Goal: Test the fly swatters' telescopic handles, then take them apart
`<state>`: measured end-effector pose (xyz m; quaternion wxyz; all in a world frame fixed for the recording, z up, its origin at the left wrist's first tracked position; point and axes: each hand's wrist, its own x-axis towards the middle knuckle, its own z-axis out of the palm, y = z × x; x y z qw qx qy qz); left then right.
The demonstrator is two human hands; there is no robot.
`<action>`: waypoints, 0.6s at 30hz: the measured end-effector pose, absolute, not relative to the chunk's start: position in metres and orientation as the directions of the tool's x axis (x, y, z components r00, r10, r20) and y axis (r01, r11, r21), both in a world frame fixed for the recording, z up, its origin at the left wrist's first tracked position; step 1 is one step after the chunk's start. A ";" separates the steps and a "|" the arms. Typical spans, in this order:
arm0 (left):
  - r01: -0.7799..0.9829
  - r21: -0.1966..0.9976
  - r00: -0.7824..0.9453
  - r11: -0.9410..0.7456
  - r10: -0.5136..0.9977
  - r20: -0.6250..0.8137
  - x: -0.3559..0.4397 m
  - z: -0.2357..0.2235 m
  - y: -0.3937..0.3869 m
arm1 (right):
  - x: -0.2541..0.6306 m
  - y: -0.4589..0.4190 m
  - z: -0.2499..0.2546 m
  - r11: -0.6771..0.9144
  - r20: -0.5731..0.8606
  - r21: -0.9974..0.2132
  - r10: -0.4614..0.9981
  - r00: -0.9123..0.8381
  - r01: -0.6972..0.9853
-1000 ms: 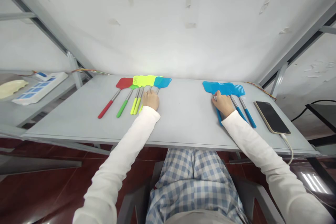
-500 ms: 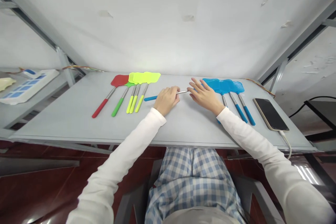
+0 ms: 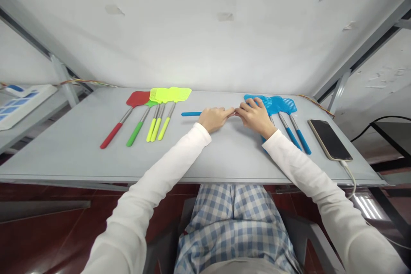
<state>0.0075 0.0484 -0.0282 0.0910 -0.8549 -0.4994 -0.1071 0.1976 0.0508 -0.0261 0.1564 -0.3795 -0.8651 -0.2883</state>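
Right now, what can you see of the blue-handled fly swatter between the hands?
The blue-handled fly swatter runs sideways above the pale grey table. Its straight blue plastic grip sticks out to the left. A thin shiny metal rod goes from it through the left hand toward the right hand. The hands hide the rest, so its head cannot be seen.

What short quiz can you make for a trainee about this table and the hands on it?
1. What colour is the handle of the fly swatter in the left hand? A red, B blue, C green.
2. True or false: the phone lies to the right of the right hand.
3. How many yellow handles lie on the grey table?

Key: 1 B; 2 true; 3 three.
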 end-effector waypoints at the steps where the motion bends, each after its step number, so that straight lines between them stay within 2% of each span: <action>1: 0.875 -0.019 0.471 -0.484 0.842 0.263 0.008 -0.027 0.049 | 0.198 0.052 -0.028 0.541 0.491 0.381 0.568 -0.660 0.750; 6: 0.862 0.224 0.419 -0.454 0.888 0.188 0.005 -0.024 0.054 | 0.197 0.055 -0.035 0.531 0.489 0.393 0.571 -0.659 0.751; 10: 0.800 0.453 0.417 -0.394 0.907 0.054 -0.003 -0.018 0.059 | 0.194 0.055 -0.038 0.542 0.491 0.406 0.550 -0.676 0.736; 15: 0.556 0.764 0.559 -0.328 0.827 -0.052 -0.012 -0.012 0.066 | 0.189 0.051 -0.038 0.533 0.502 0.433 0.528 -0.685 0.727; 18: 0.426 0.877 0.645 -0.223 0.754 -0.122 -0.015 -0.009 0.070 | 0.188 0.051 -0.038 0.523 0.522 0.451 0.503 -0.689 0.723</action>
